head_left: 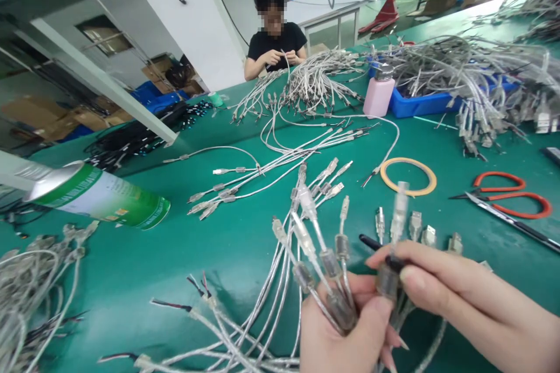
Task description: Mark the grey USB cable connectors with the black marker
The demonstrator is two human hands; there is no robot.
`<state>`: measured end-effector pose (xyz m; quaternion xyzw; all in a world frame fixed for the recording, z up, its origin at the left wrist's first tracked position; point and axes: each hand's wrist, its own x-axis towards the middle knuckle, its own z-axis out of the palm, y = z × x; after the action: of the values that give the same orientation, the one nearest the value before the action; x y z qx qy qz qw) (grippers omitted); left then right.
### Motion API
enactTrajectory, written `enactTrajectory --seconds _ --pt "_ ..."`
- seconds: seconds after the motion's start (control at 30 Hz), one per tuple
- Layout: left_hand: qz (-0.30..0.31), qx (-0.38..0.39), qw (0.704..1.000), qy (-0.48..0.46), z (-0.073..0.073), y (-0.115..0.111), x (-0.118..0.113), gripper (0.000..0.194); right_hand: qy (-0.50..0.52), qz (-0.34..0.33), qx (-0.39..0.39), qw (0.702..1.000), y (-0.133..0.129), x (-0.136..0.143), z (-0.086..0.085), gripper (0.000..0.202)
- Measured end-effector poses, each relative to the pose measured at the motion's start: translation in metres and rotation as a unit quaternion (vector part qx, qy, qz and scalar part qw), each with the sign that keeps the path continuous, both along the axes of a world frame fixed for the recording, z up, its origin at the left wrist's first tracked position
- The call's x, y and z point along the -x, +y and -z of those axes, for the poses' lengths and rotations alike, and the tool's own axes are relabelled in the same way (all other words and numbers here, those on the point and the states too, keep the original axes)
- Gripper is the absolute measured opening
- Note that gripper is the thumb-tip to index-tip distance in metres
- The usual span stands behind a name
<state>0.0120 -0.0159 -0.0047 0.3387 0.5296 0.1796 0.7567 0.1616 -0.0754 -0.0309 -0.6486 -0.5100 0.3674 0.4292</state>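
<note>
I have a bundle of cables (pixel 315 256) fanned out at the near edge of the green bench (pixel 219 245), my left hand (pixel 345 332) clamped round the clear moulded plugs while my right hand (pixel 472 303) pinches one plug upright. Sorting seems under way; next needs a clean single pick. Orange scissors (pixel 510 195) lie right, a glossy can (pixel 100 195) left.

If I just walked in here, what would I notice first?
Probably the two hands at the bottom: the left hand grips a bunch of pale grey cables with clear plugs, while the right hand pinches one plug at the top of the bunch. Next, the green table strewn with more cables, the red-handled scissors on the right and a green-and-white can lying on the left. Across the table, another person handles cables too.
</note>
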Motion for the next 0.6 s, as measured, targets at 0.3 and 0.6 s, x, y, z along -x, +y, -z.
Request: enactTrajectory --seconds 0.3,0.6 --pt "0.006 0.016 0.993 -0.117 0.011 0.005 0.004 0.042 0.097 0.025 -0.018 0.995 0.025 0.013 -0.02 0.047" --pt "0.018 0.046 0.979 -0.2 0.014 0.009 0.008 0.031 0.193 0.023 0.043 0.98 0.022 -0.007 -0.014 0.042"
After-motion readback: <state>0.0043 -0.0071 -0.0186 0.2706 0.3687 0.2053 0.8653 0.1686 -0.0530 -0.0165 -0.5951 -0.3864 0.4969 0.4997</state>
